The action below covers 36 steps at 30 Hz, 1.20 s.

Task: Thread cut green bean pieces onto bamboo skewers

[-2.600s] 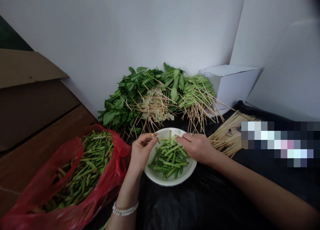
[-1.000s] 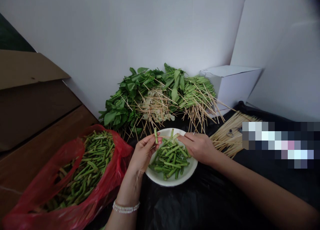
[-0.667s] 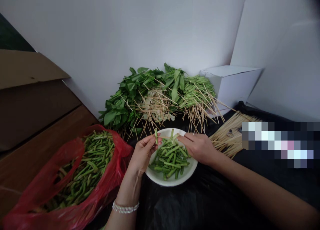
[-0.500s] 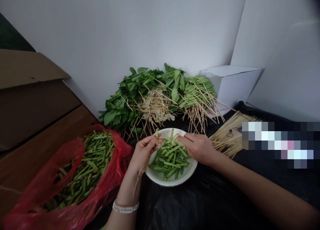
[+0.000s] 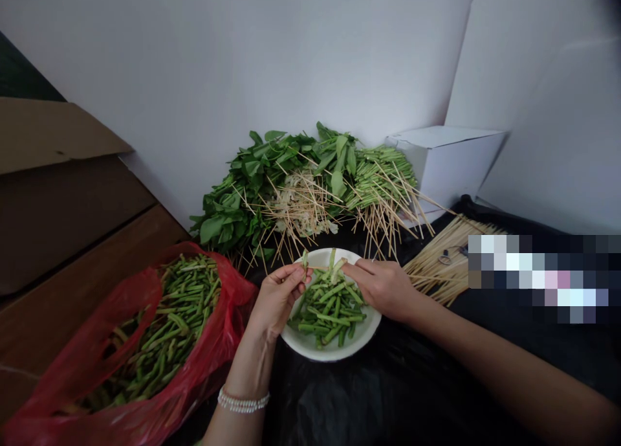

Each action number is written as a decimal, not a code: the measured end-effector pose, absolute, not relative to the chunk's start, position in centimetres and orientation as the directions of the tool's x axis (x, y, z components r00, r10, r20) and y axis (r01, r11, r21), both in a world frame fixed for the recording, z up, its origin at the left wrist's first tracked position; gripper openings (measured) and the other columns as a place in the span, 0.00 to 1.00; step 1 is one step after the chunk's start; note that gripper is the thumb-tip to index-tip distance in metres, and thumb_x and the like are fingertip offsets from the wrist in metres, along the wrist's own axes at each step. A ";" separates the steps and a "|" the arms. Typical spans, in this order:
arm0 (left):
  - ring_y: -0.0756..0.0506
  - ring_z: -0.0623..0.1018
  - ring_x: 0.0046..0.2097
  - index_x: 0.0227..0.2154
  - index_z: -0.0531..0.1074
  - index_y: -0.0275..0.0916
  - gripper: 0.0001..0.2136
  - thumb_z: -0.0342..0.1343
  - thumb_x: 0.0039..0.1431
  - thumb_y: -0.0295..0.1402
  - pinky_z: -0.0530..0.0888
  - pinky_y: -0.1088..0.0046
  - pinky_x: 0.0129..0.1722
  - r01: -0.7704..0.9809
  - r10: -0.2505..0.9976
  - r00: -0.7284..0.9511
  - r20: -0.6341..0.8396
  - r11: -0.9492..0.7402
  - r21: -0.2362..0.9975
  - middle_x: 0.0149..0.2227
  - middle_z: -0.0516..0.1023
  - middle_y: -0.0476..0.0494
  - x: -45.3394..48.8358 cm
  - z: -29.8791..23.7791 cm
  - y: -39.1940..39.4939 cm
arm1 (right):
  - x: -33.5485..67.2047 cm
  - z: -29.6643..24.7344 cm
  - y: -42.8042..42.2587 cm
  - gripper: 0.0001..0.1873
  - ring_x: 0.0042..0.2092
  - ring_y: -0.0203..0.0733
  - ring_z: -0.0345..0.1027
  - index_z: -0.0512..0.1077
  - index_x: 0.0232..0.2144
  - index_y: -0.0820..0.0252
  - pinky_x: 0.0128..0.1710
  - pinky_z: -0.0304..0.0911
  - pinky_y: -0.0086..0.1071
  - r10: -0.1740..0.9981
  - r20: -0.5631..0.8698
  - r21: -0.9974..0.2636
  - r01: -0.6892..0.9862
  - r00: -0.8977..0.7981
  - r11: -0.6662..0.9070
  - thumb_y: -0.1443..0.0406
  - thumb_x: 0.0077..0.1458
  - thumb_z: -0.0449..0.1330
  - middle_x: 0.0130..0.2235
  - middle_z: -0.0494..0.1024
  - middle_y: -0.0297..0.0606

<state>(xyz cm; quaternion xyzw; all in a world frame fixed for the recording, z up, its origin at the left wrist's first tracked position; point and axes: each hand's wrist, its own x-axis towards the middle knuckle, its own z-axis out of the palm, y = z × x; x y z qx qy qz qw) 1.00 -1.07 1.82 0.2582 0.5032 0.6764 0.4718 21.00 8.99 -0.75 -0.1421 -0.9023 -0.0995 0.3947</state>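
Observation:
Over the white bowl, my left hand pinches a short piece of green vegetable stem upright between thumb and fingertips. A thin wooden skewer runs from that piece toward my right hand. My right hand's fingers are closed around the skewer's other end, which they largely hide. Pale green stem pieces show beside the right fingertips; whether they are on the skewer I cannot tell. Cut green stems lie heaped in the bowl below both hands.
At left stands a red plastic bag full of cut stems. Behind the bowl lie skewered leafy greens, pale skewered pieces and skewered stems. Bare skewers and scissors lie right, near a white box.
Both hands hold almost the same position and grip, with the skewer still between them. The whole view has shifted very slightly.

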 end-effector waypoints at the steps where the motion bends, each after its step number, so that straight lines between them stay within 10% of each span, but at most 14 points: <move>1: 0.54 0.76 0.28 0.30 0.79 0.32 0.14 0.72 0.37 0.30 0.71 0.83 0.29 -0.372 0.897 -0.423 -0.124 -0.047 0.927 0.29 0.81 0.43 1.1 1.8 -1.0 | 21.0 -0.7 9.0 0.17 0.28 0.34 0.66 0.70 0.47 0.63 0.26 0.55 0.30 0.179 0.737 0.066 0.334 -0.652 0.940 0.72 0.59 0.48 0.29 0.73 0.33; 16: 0.53 0.76 0.30 0.29 0.80 0.35 0.11 0.70 0.40 0.32 0.71 0.82 0.31 -0.239 0.938 -0.339 -0.074 -0.009 0.971 0.28 0.80 0.46 2.4 1.1 -0.9 | 20.5 -0.8 8.2 0.11 0.27 0.36 0.64 0.71 0.41 0.60 0.26 0.52 0.32 0.175 0.687 0.102 0.332 -0.705 0.938 0.69 0.60 0.50 0.28 0.70 0.32; 22: 0.45 0.77 0.42 0.43 0.77 0.40 0.14 0.62 0.53 0.35 0.72 0.70 0.43 0.147 0.952 -0.278 0.125 -0.086 0.985 0.41 0.80 0.41 2.9 1.5 -1.2 | 21.0 -0.5 9.7 0.13 0.27 0.34 0.63 0.73 0.42 0.61 0.28 0.53 0.29 0.232 0.812 0.022 0.425 -0.536 0.905 0.67 0.62 0.49 0.27 0.72 0.33; 28: 0.42 0.67 0.58 0.43 0.77 0.47 0.16 0.48 0.60 0.24 0.61 0.58 0.58 0.744 0.946 0.224 0.234 -0.321 0.586 0.55 0.73 0.45 4.8 1.9 -1.9 | 21.4 -0.6 10.8 0.15 0.29 0.33 0.65 0.73 0.44 0.61 0.30 0.55 0.27 0.319 0.804 -0.054 0.472 -0.502 0.880 0.70 0.62 0.48 0.30 0.74 0.34; 36: 0.37 0.60 0.63 0.46 0.76 0.49 0.27 0.47 0.49 0.15 0.62 0.51 0.56 0.899 0.935 0.335 0.114 -0.353 0.258 0.60 0.68 0.48 5.3 0.9 -1.2 | 21.0 -0.7 10.2 0.15 0.26 0.33 0.62 0.74 0.42 0.61 0.28 0.52 0.28 0.279 0.806 -0.012 0.457 -0.522 0.890 0.69 0.62 0.48 0.27 0.73 0.33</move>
